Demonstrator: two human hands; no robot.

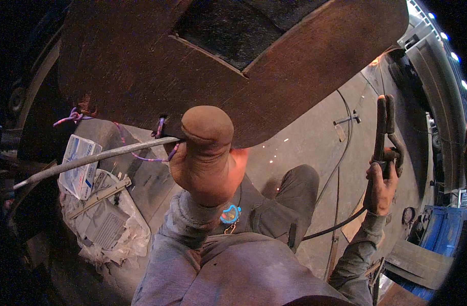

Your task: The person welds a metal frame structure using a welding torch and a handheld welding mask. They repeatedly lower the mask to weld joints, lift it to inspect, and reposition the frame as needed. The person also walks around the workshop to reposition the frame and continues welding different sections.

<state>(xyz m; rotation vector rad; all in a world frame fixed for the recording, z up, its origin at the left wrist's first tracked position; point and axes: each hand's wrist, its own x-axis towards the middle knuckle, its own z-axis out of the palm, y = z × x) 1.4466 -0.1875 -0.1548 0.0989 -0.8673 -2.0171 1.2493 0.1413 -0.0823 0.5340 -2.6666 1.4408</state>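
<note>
My left hand (205, 158) is closed at the lower edge of a large rusty steel plate (299, 81), its thumb over the plate. A metal rod (90, 158) runs from under that thumb toward the left. Purple cord (152, 159) hangs from the plate beside this hand, knotted at the left. My right hand (381, 186), to the right of the plate, grips a welding electrode holder (381, 127) with a cable leading from it. A thin electrode (378, 76) rises from the holder toward an orange glow (376, 61) at the plate's right edge.
A white-and-blue package (75, 166) and a plastic-wrapped bundle (106, 224) lie at lower left. Cables (344, 143) and a T-shaped tool (348, 118) lie on the concrete floor (304, 148). A blue metal object (445, 229) and curved steel pieces (417, 260) are at the right.
</note>
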